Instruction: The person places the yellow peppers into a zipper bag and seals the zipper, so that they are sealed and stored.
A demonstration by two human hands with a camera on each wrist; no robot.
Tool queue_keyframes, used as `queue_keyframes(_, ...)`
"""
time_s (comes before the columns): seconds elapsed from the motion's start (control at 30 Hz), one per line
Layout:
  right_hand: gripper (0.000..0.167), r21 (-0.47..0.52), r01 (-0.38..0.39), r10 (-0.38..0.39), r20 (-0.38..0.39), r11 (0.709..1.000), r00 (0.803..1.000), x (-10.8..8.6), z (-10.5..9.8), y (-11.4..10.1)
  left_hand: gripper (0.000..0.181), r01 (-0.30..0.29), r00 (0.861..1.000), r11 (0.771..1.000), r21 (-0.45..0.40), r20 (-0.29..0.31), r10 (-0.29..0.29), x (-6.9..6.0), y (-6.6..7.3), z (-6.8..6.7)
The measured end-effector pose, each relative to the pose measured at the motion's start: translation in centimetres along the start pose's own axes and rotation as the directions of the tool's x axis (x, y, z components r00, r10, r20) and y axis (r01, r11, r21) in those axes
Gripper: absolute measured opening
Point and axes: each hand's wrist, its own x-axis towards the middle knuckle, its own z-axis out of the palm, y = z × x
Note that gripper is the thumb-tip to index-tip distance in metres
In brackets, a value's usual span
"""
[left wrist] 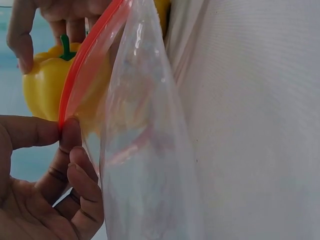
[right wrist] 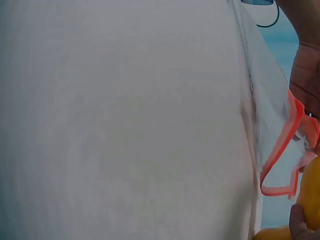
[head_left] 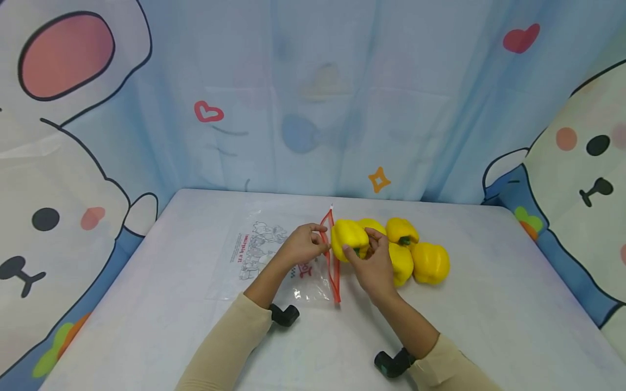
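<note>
Two beige sleeves (head_left: 227,342) nearest the camera, coming in from the bottom edge, a black wrist mount (head_left: 285,315) by the left one and a second black mount (head_left: 393,363) by the right. Left hand (head_left: 302,245): thumb and index finger pinch the red zip rim (left wrist: 75,77) of a clear plastic bag (head_left: 230,282), other fingers curled in below, per left wrist view. Bag lies on the white tabletop (head_left: 489,315), dark line drawing plus red print on it, mouth facing the peppers and spread into a narrow loop. Right hand (head_left: 376,269): grasps one yellow bell pepper (head_left: 346,234), thumb on the near side, fingers on the far side, green stem turned toward the hand. That pepper sits right at the bag mouth, overlapping the red rim in head view; cannot tell if any of it is past the rim. Right wrist view catches only part of the grip, at lower right. Four more yellow peppers (head_left: 431,263) cluster on the tabletop just right of the mouth, beyond and beside the right hand; one is partly hidden behind the held pepper. Backdrop: light blue curtain (head_left: 415,119) with cartoon animals, hearts and an orange star.
</note>
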Motion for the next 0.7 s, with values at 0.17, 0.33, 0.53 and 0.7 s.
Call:
queue_keyframes(0.17, 0.073, -0.011, 0.036, -0.037, -0.019, 0.999, 0.999, -0.01, 0.41, 0.2, 0.048, -0.01, 1.0, 0.999, -0.034, 0.004, 0.01, 0.04, -0.1, -0.11)
queue_keyframes(0.33, 0.073, -0.025, 0.035, -0.035, -0.009, 0.999, 0.999, 0.1, 0.45, 0.25, 0.049, -0.026, 1.0, 0.999, -0.048, 0.0, 0.026, 0.01, -0.16, -0.36)
queue_keyframes(0.53, 0.072, -0.076, -0.003, 0.005, 0.023, 0.997, 1.0, 0.51, 0.66, 0.37, 0.052, -0.031, 1.0, 0.998, -0.059, 0.003, 0.031, -0.17, -0.06, -0.7)
queue_keyframes(0.7, 0.072, -0.058, -0.027, 0.03, 0.06, 0.998, 0.998, 0.96, 0.69, 0.61, 0.052, -0.028, 1.0, 0.997, -0.077, 0.005, 0.028, -0.13, -0.13, -1.01)
